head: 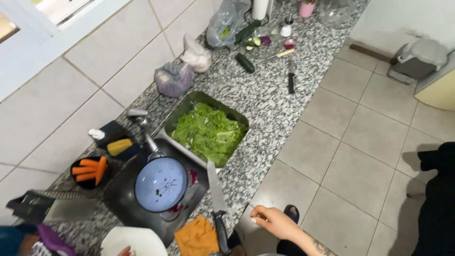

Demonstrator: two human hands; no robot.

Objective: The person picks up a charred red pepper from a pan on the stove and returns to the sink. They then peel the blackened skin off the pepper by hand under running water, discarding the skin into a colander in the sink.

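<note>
Knife (217, 204) lies on the counter just left of the empty right hand (274, 221).

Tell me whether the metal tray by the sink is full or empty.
Full. The metal tray is heaped with chopped green leaves that cover its bottom and reach its rim. The right hand hangs apart from it.

Bright even daylight, soft shadows on floor tiles, mild wide-angle edge distortion, slight blur
</note>
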